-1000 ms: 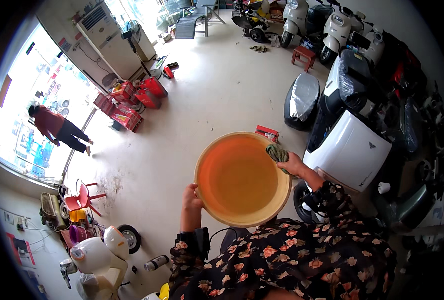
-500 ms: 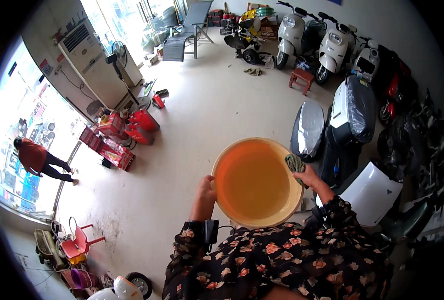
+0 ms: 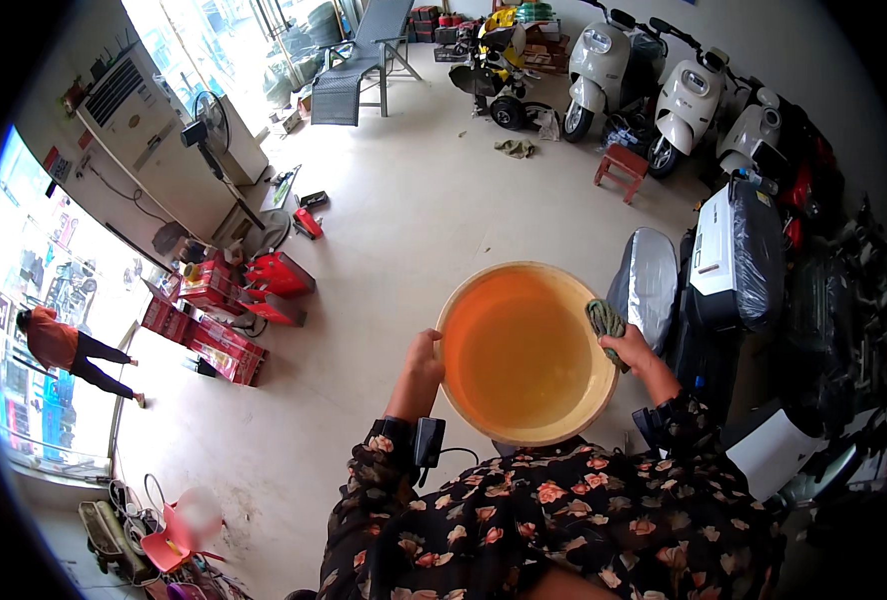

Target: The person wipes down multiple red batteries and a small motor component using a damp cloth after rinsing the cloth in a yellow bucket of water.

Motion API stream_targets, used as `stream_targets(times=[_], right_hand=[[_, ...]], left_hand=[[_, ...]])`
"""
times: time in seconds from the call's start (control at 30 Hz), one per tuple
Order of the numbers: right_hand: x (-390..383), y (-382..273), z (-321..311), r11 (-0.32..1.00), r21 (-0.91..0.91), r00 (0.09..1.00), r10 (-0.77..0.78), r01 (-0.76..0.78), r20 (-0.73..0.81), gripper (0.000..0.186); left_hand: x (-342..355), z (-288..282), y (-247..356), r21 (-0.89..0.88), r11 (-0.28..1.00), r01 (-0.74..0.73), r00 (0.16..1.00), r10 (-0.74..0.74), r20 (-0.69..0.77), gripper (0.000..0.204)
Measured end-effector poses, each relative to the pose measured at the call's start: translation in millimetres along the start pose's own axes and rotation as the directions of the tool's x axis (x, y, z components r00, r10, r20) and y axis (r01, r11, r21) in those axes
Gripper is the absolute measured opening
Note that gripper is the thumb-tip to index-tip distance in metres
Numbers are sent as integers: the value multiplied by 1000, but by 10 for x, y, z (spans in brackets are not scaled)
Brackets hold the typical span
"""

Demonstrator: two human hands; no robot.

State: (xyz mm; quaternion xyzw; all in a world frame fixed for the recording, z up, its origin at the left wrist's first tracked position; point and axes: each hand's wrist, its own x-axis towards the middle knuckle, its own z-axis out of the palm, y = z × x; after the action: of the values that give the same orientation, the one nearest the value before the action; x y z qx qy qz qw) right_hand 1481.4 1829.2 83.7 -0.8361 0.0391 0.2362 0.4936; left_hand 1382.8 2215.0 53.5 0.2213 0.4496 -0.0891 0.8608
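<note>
I carry a round orange basin in front of my chest, level, with water inside. My left hand grips its left rim. My right hand grips the right rim and presses a folded green cloth against it. Both sleeves are dark with a flower print, and a small black device is strapped at my left wrist.
Scooters stand along the back and right, some wrapped in plastic. A red stool, red toolboxes, a standing fan, a white air-conditioner unit and a reclining chair ring the pale floor. A person walks outside at left.
The view has swung right across the shop floor: the scooters at the back are nearer the middle, the toolboxes further left. Both hands keep their hold on the basin.
</note>
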Motion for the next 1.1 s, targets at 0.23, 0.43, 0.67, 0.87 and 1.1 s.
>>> stream_targets(times=[0.23, 0.43, 0.67, 0.87, 1.1], right_hand=[[1659, -1026, 532, 988, -85, 992, -126, 127, 14, 37], [2919, -2088, 845, 984, -113, 988, -124, 134, 96, 34], [4363, -2909, 1345, 997, -41, 997, -69, 71, 40, 35], [5304, -3726, 1766, 1000, 23, 998, 12, -11, -67, 34], [6578, -4489, 2144, 995, 81, 995, 57, -49, -87, 37]], left_hand=[[475, 187, 1193, 394, 686, -611, 784, 457, 420, 40], [1460, 692, 2597, 235, 938, -255, 966, 258, 19, 43], [1989, 1095, 3996, 616, 297, -730, 662, 531, 528, 44], [3013, 1609, 5456, 618, 290, -731, 672, 460, 580, 39], [4717, 2346, 6986, 89, 989, 119, 993, -119, -7, 29]])
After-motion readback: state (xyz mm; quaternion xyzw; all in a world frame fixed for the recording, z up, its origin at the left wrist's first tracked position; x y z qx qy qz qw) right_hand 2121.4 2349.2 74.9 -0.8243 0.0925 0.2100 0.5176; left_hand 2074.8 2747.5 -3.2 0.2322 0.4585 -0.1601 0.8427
